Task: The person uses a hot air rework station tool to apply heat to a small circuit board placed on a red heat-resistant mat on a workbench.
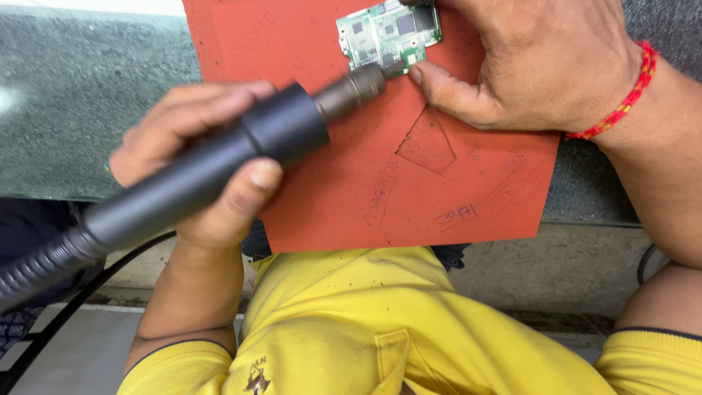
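The green circuit board (389, 32) is cut off at the top edge of the view, and its upper right corner is hidden under the right hand (541, 62), so its full outline cannot be made out. Whether the metal nozzle (354, 91) of the hot-air tool (212, 170) actually touches the board's lower edge or hovers just above it cannot be told. The tool's ribbed hose (33, 271) runs off the left edge of the frame.

The left hand (194, 164) is clenched around the dark barrel of the hot-air tool, thumb pressed on its near side, fingers wrapped over the far side, with the nozzle angled up toward the board. The right hand grasps the board, its thumb tip just beside the board's lower right corner and its fingers over the upper edge; a red thread bracelet (625, 95) circles the wrist.

The board lies on the far part of an orange-red mat (380, 190), scribbled with pen marks and scored lines. The mat rests on a grey speckled bench (88, 95). Nearer than the mat, the person's yellow shirt (365, 329) fills the lower view.
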